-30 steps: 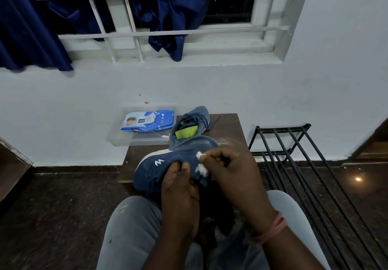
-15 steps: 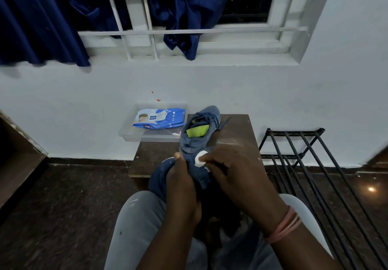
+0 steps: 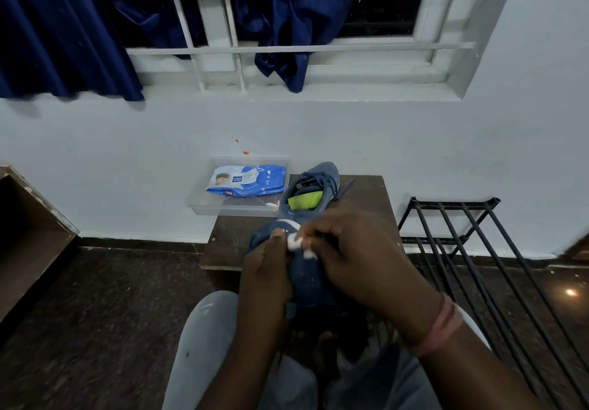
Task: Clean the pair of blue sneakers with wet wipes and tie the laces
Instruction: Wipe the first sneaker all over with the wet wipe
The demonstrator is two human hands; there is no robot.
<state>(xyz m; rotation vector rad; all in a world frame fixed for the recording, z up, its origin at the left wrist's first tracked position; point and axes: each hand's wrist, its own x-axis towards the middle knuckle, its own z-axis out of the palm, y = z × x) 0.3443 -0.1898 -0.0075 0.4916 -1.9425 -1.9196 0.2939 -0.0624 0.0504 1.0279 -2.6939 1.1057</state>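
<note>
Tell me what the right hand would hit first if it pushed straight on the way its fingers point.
Probably the left hand. The right hand, pinching a wet wipe against the held sneaker, points leftward at the left thumb just beyond the wipe; depth is uncertain.

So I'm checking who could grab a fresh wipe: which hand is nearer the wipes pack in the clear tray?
Left. The left hand grips the sneaker below the wipes pack; the right hand sits farther right.

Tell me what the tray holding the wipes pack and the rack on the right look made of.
Tray: clear plastic, probably; the wall and floor show through its sides. Rack: thin black metal bars, apparently, matte, joined at dark corner caps.
</note>
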